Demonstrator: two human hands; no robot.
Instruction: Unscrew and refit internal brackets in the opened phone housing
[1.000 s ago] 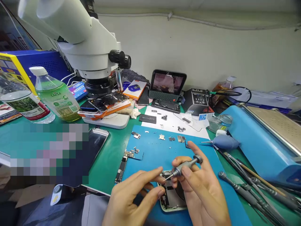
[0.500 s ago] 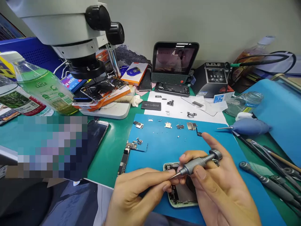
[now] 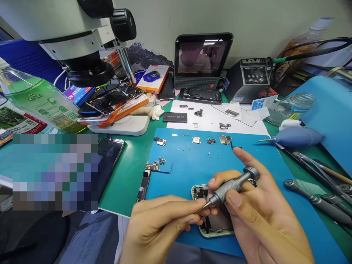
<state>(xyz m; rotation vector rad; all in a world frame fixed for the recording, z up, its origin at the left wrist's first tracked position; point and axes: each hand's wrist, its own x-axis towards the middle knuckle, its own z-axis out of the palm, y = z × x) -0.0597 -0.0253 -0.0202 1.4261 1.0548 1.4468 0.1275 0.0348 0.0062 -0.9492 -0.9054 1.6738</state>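
A grey precision screwdriver (image 3: 228, 190) lies slantwise across my right hand (image 3: 264, 216), its knurled handle between thumb and fingers and its cap against the raised forefinger. My left hand (image 3: 165, 223) pinches the thin shaft near the tip between thumb and forefinger. Whether a tiny screw sits at the tip is hidden by the fingers. Beneath both hands rests an opened phone housing (image 3: 217, 231) with a pale green frame, partly covered by them, on the blue mat (image 3: 187, 179).
Small phone parts, among them a metal plate (image 3: 225, 139), lie along the mat's far side. A logic board (image 3: 143, 185) is at its left edge. A battery (image 3: 175, 117) sits behind, near a microscope (image 3: 88, 69). To the right are a blue air blower (image 3: 298, 137) and more screwdrivers (image 3: 310, 198).
The camera view has shifted slightly, moving the microscope up and left in the picture. Both hands keep hold of the screwdriver, which is a little more steeply tilted.
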